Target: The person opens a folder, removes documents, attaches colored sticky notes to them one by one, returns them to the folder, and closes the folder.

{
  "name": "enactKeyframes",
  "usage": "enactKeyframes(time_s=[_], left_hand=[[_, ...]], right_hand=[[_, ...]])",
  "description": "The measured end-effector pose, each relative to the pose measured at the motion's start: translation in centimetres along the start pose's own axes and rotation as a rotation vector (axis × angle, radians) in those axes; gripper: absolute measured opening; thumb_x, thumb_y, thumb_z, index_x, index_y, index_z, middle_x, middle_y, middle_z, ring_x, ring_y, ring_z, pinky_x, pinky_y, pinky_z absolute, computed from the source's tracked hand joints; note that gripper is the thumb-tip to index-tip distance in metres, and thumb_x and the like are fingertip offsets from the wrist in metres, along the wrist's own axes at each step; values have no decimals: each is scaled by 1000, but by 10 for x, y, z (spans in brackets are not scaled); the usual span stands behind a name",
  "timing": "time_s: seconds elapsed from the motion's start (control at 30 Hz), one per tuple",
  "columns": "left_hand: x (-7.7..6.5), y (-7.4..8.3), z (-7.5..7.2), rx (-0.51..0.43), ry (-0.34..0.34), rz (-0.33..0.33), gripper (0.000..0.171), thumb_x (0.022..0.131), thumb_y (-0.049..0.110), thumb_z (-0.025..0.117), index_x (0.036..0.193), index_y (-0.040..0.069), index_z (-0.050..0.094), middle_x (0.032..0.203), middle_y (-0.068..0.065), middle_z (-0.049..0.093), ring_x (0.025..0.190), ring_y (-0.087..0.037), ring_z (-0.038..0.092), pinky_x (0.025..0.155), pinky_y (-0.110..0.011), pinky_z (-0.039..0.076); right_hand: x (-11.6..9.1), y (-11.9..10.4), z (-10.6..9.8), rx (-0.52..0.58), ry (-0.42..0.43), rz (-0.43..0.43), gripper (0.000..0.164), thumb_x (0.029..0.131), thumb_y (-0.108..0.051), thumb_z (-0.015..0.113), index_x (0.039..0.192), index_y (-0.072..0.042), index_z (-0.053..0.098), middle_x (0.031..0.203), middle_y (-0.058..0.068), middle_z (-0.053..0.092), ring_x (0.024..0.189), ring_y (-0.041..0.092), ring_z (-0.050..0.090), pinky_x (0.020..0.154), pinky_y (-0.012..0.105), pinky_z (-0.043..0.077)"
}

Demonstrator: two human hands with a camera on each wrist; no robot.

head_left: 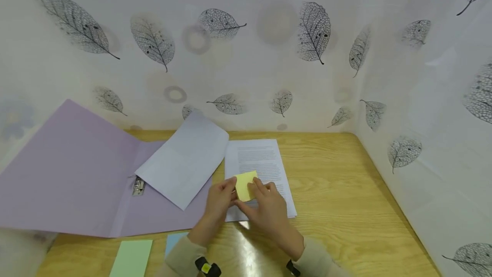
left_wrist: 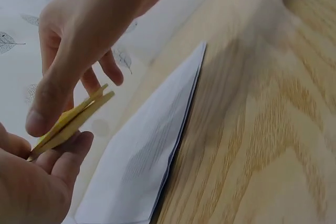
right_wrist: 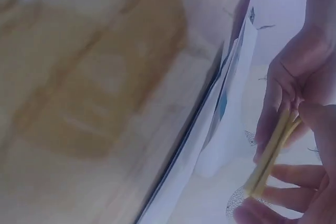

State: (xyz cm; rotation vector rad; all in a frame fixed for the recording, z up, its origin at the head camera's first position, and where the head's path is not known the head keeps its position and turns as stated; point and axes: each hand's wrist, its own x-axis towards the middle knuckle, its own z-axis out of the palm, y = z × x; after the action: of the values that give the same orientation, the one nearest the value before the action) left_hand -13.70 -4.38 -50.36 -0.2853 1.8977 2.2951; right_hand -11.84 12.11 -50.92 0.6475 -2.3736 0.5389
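Both hands hold a small yellow sticky-note pad [head_left: 243, 188] above a stack of printed sheets [head_left: 258, 154]. My left hand [head_left: 217, 203] grips the pad's left edge between thumb and fingers. From the other side, my right hand [head_left: 271, 207] pinches it, fingertips over the top face and thumb by the lower edge. Seen edge-on in the left wrist view, the pad [left_wrist: 76, 121] shows a gap between its upper sheets and the thicker part below. The right wrist view also shows the pad [right_wrist: 270, 158] parted along its edge, between the two hands.
An open purple folder [head_left: 73, 170] with a metal clip [head_left: 139, 186] lies at left, a loose white sheet [head_left: 188, 159] slanting across it. Green paper [head_left: 131, 257] and partly covered blue paper [head_left: 174, 243] lie at the front. Leaf-patterned curtain [head_left: 253, 67] borders the wooden table [head_left: 338, 191].
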Motion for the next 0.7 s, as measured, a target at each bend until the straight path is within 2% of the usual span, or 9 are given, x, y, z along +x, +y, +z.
enactKeyframes(time_s=[0.1, 0.17, 0.23, 0.33, 0.47, 0.7], left_hand=[[-1, 3, -5, 4, 20, 4, 46, 109, 26, 58, 131, -14, 64, 119, -31, 74, 99, -33, 80, 73, -30, 67], [-2, 6, -9, 17, 30, 2, 44, 109, 25, 59, 126, -15, 67, 110, -28, 77, 91, -30, 81, 69, -29, 67], [-2, 8, -13, 21, 15, 5, 42, 109, 23, 58, 122, -16, 68, 102, -24, 79, 84, -25, 81, 67, -29, 66], [-3, 11, -18, 31, -17, -1, 40, 108, 21, 57, 121, -16, 69, 95, -18, 80, 78, -19, 80, 65, -29, 66], [-4, 14, -24, 69, -45, -18, 39, 108, 19, 57, 123, -15, 68, 95, -17, 80, 78, -20, 80, 67, -32, 67], [-9, 10, -32, 79, -73, -39, 37, 109, 17, 56, 123, -15, 68, 92, -15, 79, 79, -18, 79, 70, -31, 67]], right_hand=[[1, 1, -6, 12, -27, -112, 55, 81, -52, 87, 112, -7, 78, 123, 17, 78, 105, 34, 71, 77, 41, 65], [3, 5, -12, 41, -77, -169, 53, 83, -50, 85, 116, -8, 79, 128, 15, 76, 123, 39, 68, 94, 51, 63], [4, 9, -18, 80, -135, -213, 53, 83, -47, 86, 120, -9, 78, 133, 15, 74, 134, 43, 62, 103, 59, 58], [8, 14, -25, 127, -207, -243, 56, 83, -43, 88, 124, -7, 76, 138, 17, 70, 138, 43, 59, 107, 60, 56], [9, 16, -29, 172, -268, -260, 54, 84, -35, 88, 126, -5, 75, 141, 19, 68, 137, 41, 61, 109, 57, 55], [8, 17, -25, 241, -279, -258, 46, 86, -31, 87, 122, -4, 77, 138, 19, 70, 134, 40, 63, 108, 54, 56]])
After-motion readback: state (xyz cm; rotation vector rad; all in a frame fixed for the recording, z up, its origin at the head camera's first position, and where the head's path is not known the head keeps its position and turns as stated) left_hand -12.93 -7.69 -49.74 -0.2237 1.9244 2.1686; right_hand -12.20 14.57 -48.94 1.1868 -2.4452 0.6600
